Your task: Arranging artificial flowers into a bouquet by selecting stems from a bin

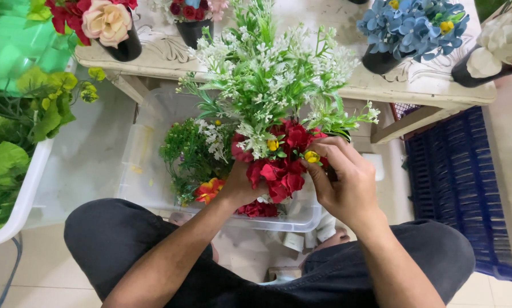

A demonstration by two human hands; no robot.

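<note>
A: What is held above the clear plastic bin [153, 188]?

B: A bunch of artificial flowers [279, 165] is held over the bin's right half. Its red blooms are gripped from the left by the left hand [239, 185], closed round the lower part of the bunch. Tall green sprigs with small white blossoms [267, 68] are seen rising from the bunch, above the bin's far edge.

A: And the right hand?

B: The right hand [347, 182] is placed against the bunch's right side, above the bin's right corner. A small yellow bud [311, 156] is pinched between its fingertips [316, 171]; the other fingers are curled in.

A: What is seen inside the bin?

B: More greenery and an orange-red flower [208, 190] are kept there, left of the bunch. Beyond the bin, a white table [427, 85] is set with black pots of flowers, a blue bouquet [413, 25] among them.
</note>
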